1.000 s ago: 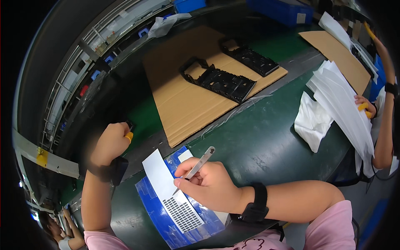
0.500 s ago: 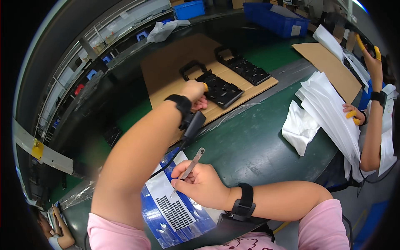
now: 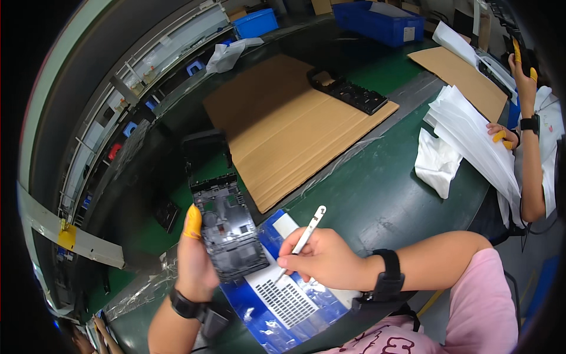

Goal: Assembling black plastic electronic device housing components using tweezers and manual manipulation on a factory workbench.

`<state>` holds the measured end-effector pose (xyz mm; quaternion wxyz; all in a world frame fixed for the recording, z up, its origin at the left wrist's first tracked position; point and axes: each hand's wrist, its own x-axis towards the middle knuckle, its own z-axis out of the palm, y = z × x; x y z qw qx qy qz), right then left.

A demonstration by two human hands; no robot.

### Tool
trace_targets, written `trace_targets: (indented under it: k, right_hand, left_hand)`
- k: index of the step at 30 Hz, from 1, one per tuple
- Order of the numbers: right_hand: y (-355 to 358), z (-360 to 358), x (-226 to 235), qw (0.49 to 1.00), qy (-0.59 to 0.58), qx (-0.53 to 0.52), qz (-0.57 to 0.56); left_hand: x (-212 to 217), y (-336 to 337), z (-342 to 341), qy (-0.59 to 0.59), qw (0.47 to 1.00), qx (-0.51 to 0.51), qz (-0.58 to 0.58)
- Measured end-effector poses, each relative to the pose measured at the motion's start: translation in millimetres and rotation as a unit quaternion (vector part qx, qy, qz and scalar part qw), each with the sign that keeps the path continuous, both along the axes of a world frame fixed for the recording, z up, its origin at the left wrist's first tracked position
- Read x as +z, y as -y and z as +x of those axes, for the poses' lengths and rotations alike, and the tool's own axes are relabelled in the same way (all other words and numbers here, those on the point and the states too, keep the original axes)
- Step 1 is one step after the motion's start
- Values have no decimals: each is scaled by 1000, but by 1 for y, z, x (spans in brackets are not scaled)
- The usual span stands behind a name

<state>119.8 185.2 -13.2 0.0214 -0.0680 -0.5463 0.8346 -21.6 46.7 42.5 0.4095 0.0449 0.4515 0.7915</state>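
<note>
Black plastic frame (image 3: 230,230) held up, left hand (image 3: 197,262) clasping its side, partly hiding far end of white label sheet (image 3: 266,273). Tweezers (image 3: 308,233) pinched in right hand (image 3: 330,259), tip at small black labels (image 3: 288,302). Step, likely: picking one label; next calls for a careful, steady peel

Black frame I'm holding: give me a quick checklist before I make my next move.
1. Black frame held in the left grip: ok.
2. Slim pointed tool held in the right grip: ok.
3. White sheet with small dark rectangles fully uncovered: not ok, the frame hides its upper part in this view.
4. Tool tip touching the sheet: cannot tell, too fine to see.
5. Second black frame lying on the cardboard: ok.
</note>
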Motion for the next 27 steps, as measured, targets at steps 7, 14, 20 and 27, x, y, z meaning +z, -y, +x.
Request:
trace_targets:
  k: [7,14,20,27]
  right_hand:
    - [24,-12,-5,997,64,0,49]
    - [37,-14,-4,994,57,-25,85]
    - [36,-16,-7,991,29,-44,119]
    - [28,-14,-23,992,-36,-55,107]
  left_hand:
    - [-59,9,-7,-45,993,57,93]
    - [-64,18,-14,-38,989,42,134]
    - [-65,10,-15,-45,990,38,125]
    - [-69,6,-13,-69,989,22,132]
